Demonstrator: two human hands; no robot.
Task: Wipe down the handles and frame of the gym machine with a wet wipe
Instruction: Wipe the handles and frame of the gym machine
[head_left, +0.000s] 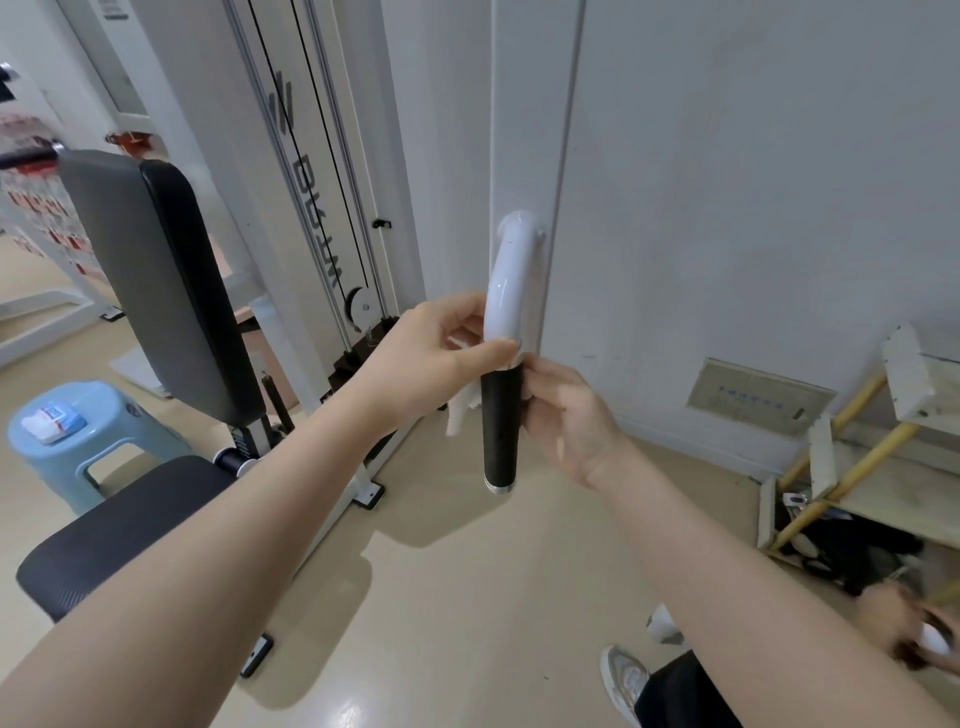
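The left hand (441, 348) is closing its thumb and fingers around the handle (501, 364) right at the ring where the white tube meets the black grip, and it is pinching the wet wipe (460, 410) there, with a white tail of it hanging below the palm. The right hand (563, 415) is pressing curled fingers against the far side of the black grip, steadying it rather than wiping. The handle is curving down from the white frame post (524, 130) and hanging free above the floor (467, 571).

Judging from this, the wiping is sitting at the top of the grip, with the black length and its metal end cap not yet covered. The loose tail could slip out of the pinch as the left hand is sliding down, since only part of the wipe seems trapped; the 2 hands are also crowding each other on 1 short bar, so the right could be blocking the stroke.

Room below the handle is looking open down to the floor. To the left, the padded backrest (156, 280) and seat (119, 525) are standing near the left forearm, with a blue stool (104, 431) carrying a wipe packet (52, 422) beyond. To the right, the wall (753, 182) is just beside the post, and a wooden ladder frame (857, 452) is leaning lower down.
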